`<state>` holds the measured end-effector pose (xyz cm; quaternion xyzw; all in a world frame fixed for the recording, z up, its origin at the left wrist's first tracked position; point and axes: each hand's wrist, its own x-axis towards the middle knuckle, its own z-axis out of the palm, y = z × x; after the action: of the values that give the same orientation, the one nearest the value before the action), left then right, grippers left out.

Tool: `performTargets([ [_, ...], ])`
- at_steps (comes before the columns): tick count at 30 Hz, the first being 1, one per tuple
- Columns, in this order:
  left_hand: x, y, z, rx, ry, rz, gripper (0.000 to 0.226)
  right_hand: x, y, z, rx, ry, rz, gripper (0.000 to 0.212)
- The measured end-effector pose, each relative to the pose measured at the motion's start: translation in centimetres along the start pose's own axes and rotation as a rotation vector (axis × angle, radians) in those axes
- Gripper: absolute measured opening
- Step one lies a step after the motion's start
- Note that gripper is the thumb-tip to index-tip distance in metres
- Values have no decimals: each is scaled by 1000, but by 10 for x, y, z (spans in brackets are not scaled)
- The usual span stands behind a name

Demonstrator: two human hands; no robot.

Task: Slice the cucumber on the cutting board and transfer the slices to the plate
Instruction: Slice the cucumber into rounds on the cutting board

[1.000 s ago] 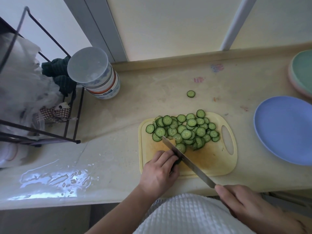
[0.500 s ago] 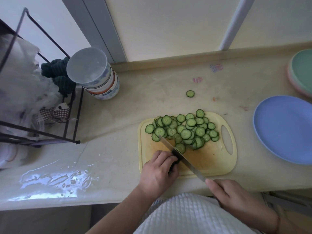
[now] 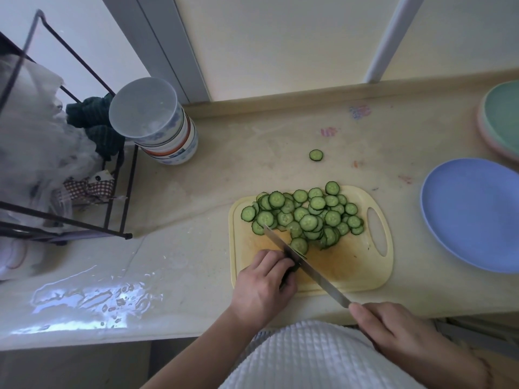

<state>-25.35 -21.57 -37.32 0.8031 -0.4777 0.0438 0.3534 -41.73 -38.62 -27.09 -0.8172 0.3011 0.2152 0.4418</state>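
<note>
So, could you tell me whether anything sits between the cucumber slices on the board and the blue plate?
Nothing visible does: right of the slice pile, only the cutting board handle end and bare counter lie before the blue plate.

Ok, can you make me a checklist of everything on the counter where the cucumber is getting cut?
Surface: pale counter with coloured scribble marks and a shiny wet-looking patch at the front left.
Job's things: yellow cutting board with a pile of cucumber slices; one stray slice on the counter behind the board; blue plate to the right holds no slices.
Clutter: stack of bowls under a clear lid; wire rack with bags and a dark cloth; green plate.
Hands: left hand grips the cucumber stub; right hand holds the knife.
Cables: nothing seen.
Surroundings: window frame and wall behind.
</note>
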Motion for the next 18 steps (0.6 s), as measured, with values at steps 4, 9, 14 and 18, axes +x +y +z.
performTargets([
  [4, 0, 0, 0, 8, -11, -16, 15, 15, 2, 9, -9, -49, 0, 60],
  [9, 0, 0, -1, 1, -5, -20, 16, 24, 5, 13, 0, -73, -31, 52],
  [14, 0, 0, -1, -2, 1, -16, 10, 17, 2, 7, -13, -42, -27, 57],
  [18, 0, 0, 0, 4, 8, 2, 4, 6, 0, 0, 2, -31, -41, 60],
])
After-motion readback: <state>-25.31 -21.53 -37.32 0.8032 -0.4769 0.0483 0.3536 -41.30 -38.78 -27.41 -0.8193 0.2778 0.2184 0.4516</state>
